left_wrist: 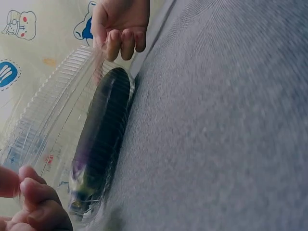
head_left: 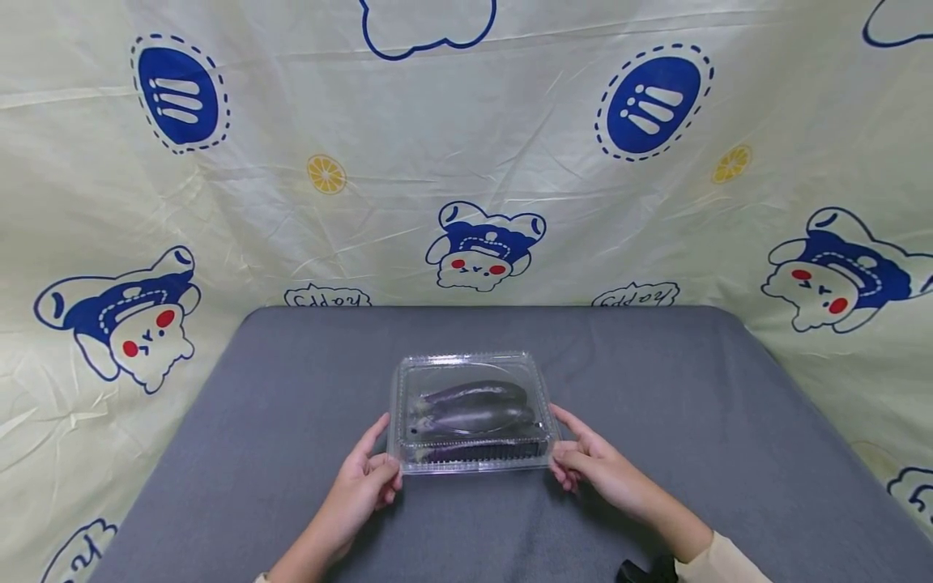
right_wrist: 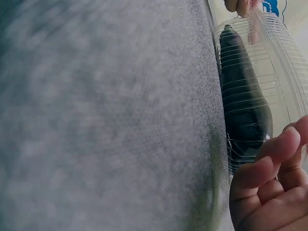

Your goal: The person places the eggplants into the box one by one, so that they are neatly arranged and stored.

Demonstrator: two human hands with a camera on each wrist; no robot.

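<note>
A clear plastic clamshell container (head_left: pixel 470 465) sits near the middle of the grey-covered table, its lid down. Inside lie several dark purple eggplants (head_left: pixel 477 417), side by side; one eggplant (left_wrist: pixel 103 130) shows through the ridged wall in the left wrist view. My left hand (head_left: pixel 362 478) grips the container's left edge near the front corner, index finger stretched along the side. At the opposite edge, my right hand (head_left: pixel 594 465) holds the rim between thumb and fingers. The right wrist view shows the right hand's curled fingers (right_wrist: pixel 274 149) against the container wall.
Grey cloth (head_left: pixel 291 389) covers the table on all sides of the container. Behind it hangs a pale printed curtain (head_left: pixel 394 227) with blue cartoon figures. A black object (head_left: pixel 645 571) is partly visible by the right sleeve.
</note>
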